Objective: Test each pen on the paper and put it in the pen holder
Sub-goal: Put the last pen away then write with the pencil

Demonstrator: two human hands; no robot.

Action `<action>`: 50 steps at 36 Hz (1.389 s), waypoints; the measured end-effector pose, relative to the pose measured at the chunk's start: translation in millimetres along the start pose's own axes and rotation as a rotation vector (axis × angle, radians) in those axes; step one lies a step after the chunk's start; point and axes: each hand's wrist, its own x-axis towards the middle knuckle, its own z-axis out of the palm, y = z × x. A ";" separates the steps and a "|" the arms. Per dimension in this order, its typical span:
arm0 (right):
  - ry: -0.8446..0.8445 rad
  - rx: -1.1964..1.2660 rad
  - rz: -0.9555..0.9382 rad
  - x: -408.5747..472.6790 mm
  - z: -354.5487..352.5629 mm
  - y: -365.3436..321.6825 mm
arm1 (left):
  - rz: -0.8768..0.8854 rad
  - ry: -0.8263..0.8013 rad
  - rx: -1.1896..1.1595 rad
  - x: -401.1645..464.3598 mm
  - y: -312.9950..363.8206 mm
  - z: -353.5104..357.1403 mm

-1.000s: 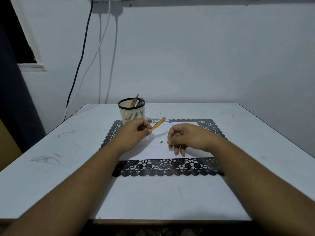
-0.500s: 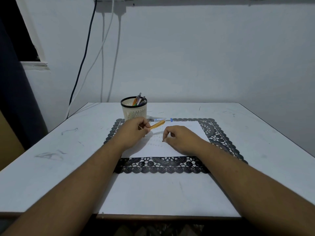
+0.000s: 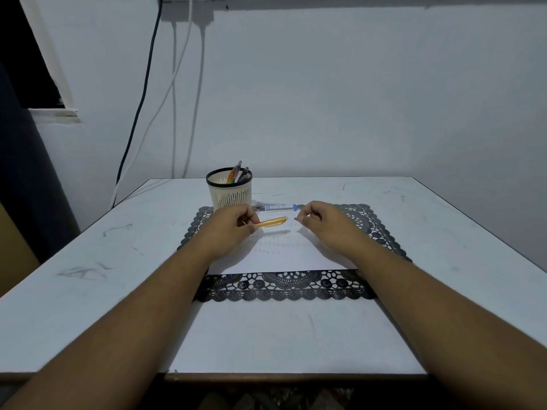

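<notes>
Over the paper (image 3: 284, 255), left fingers (image 3: 247, 223) pinch the orange pen (image 3: 272, 222).

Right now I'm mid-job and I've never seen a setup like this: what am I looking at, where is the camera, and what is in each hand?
There is no machine here. A person works with two bare hands, and the single picture comes from a wide-angle camera on their head, looking forward and down over both forearms.

The left hand grips an orange pen by one end, lifted just above the paper. The right hand pinches something small and dark at its fingertips, perhaps the pen's cap; it is too small to be sure.

On the white table lies a black lace placemat with a sheet of white paper on it, faintly marked. Behind the left hand stands a cream pen holder with several pens in it. A clear pen with a blue end lies beyond the paper.
</notes>
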 end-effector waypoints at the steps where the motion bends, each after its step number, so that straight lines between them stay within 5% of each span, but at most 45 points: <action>1: 0.007 -0.001 -0.009 0.9 -1.8 0.6 | 0.007 0.000 0.005 -0.1 0.5 0.0; 50: 0.016 -0.131 -0.121 2.7 5.3 3.5 | 0.091 -0.027 -0.034 -3.1 3.7 7.4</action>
